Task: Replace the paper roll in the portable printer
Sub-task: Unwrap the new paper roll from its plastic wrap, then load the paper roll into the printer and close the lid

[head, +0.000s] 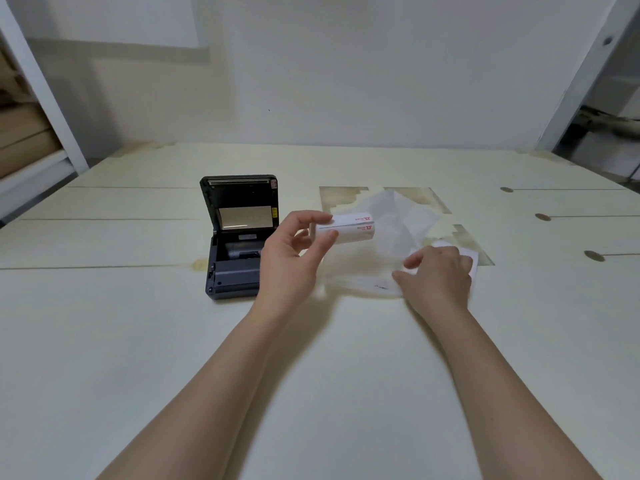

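A dark portable printer (235, 251) sits on the table with its lid standing open. A grey core or roll lies in its paper bay. My left hand (294, 258) holds a white paper roll (353, 228) with red print, just right of the printer and above the table. My right hand (436, 275) rests palm down on a clear plastic bag (391, 220), over a second white roll (467, 254) that peeks out beyond the fingers.
The pale wooden table (138, 341) has stained patches behind the bag and dark knots at the right. A white wall stands behind it. White shelf frames flank both sides, with cardboard boxes (20, 133) at the left.
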